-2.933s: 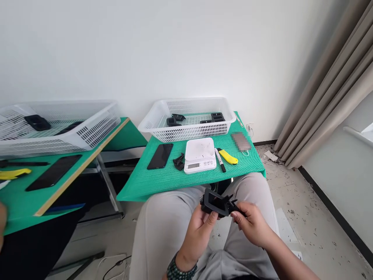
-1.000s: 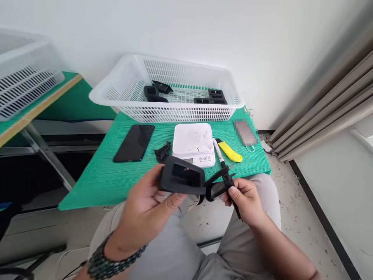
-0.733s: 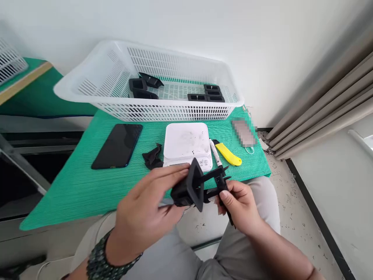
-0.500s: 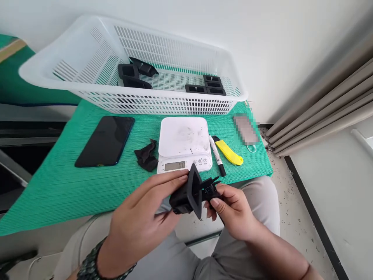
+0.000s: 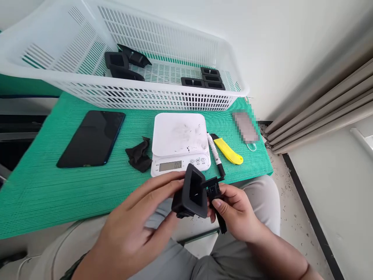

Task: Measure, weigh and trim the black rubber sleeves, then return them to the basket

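Observation:
A black hollow plastic housing (image 5: pixel 188 194) with a flanged rectangular rim is gripped by my left hand (image 5: pixel 142 214), fingers on top and thumb below. The opening faces right, toward my right hand (image 5: pixel 237 212). That hand pinches a slim black tool (image 5: pixel 218 208) with a small bracket-like head, whose tip reaches up to the rim of the housing. Its exact kind is unclear. Both hands are over my lap, in front of the white digital scale (image 5: pixel 179 134), whose display appears to read 0.0.
A white basket (image 5: pixel 145 87) at the back holds several similar black housings (image 5: pixel 116 60). On the green cloth (image 5: pixel 96 194) lie a dark phone (image 5: pixel 93 138), a crumpled black scrap (image 5: pixel 139 155), a marker (image 5: pixel 215 153), a yellow cutter (image 5: pixel 229 151) and a blurred-out item (image 5: pixel 246 126).
My left hand has turned the housing so that its opening shows more. The black tool in my right hand now points lower and its handle shows. The view has shifted slightly.

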The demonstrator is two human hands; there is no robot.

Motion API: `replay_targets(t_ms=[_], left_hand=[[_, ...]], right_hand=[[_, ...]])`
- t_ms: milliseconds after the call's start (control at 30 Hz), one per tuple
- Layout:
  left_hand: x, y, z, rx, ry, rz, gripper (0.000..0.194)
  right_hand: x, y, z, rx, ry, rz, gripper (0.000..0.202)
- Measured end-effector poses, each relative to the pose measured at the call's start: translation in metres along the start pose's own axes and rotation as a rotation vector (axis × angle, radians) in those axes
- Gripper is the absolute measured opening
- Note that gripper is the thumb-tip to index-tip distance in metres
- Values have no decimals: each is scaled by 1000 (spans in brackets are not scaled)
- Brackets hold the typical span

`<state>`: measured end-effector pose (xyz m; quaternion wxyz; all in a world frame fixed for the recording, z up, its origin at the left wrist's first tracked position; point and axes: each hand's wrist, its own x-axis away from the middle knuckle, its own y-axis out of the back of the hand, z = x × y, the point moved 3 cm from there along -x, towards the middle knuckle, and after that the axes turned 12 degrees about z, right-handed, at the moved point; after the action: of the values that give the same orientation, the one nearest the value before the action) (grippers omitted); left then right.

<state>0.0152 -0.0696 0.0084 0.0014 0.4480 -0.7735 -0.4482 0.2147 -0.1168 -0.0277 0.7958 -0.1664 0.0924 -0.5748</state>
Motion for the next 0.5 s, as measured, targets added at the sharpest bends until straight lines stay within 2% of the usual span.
replay_targets(t_ms=[167, 300, 400, 500], left_hand=[[13, -8, 8, 345, 134, 21, 57], [18, -16, 6, 664, 203, -88, 58], [18, -19, 2, 796, 335, -182, 45], [20, -22, -3, 885, 438, -224, 40]], right_hand=[[1, -2, 1, 23, -7, 26, 25], [4, -4, -4, 67, -43, 7, 32], [6, -4, -7, 128, -75, -17, 35], [9, -3, -7, 244, -69, -60, 37]])
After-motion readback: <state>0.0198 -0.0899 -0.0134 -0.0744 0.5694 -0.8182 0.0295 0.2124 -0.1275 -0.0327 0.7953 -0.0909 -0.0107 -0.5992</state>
